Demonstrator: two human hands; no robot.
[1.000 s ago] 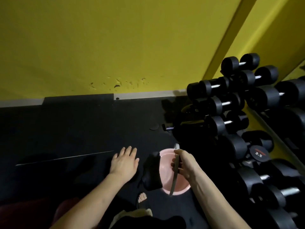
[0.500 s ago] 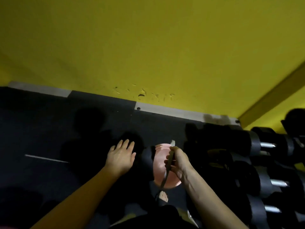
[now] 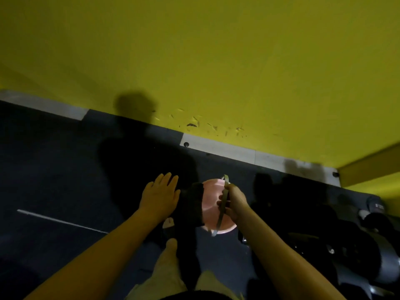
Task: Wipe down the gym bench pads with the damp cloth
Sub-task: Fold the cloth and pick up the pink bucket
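1. Bucket [image 3: 213, 204], pink, hangs by its handle [image 3: 223, 204], gripped in the right hand [image 3: 234, 202]; dark cloth [image 3: 193, 204] drapes over its rim.
2. Left hand [image 3: 160, 194] is spread, holding nothing.
3. Carrying step, likely; no bench pads visible, so wiping needs them reached first.

The dark cloth [image 3: 193, 204] draped over the pink bucket [image 3: 213, 200] covers the bucket's left rim, and its lower end merges with the shadowed floor [image 3: 54, 169], so its full length cannot be told. The right hand [image 3: 234, 201] hides part of the bucket handle [image 3: 223, 204] within its grip. Dark, blurred shapes at the right edge, perhaps dumbbells [image 3: 374, 206], are cut off by the frame. Both forearms run out at the bottom edge.
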